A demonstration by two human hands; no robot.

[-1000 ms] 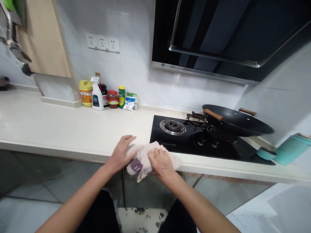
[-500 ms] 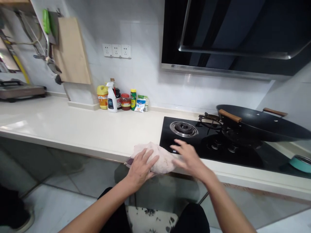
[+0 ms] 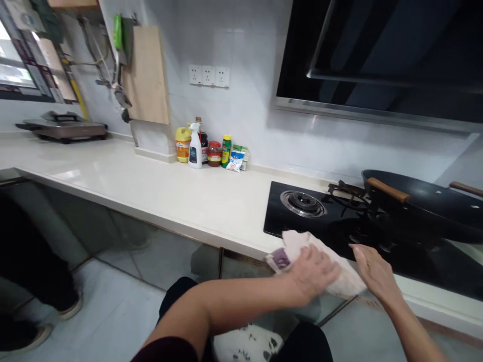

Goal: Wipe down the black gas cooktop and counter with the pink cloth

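Observation:
A pale pink cloth point(image 3: 349, 281) with a purple patch at its left corner lies over the counter's front edge, reaching the front of the black gas stove point(image 3: 281, 221). My left hand point(image 3: 313, 274) presses down on its middle, the fingers close together and slightly blurred, gripping the fabric. Just beyond the cloth's right end is my right hand point(image 3: 377, 276), with its fingers stretched out over the stove's front edge. It holds nothing, and I cannot tell whether it touches the cloth.
A large wok point(image 3: 426, 211) sits on the stove's right burner, below a dark range hood point(image 3: 377, 60). Several bottles and jars, including a white spray bottle point(image 3: 195, 148), stand along the wall. A patterned stool point(image 3: 247, 344) is between my knees. A person's legs point(image 3: 33, 251) are at left.
Both hands and the cloth have moved right along the counter edge, in front of the stove. My view has turned left, showing more of the window side and the other person's legs.

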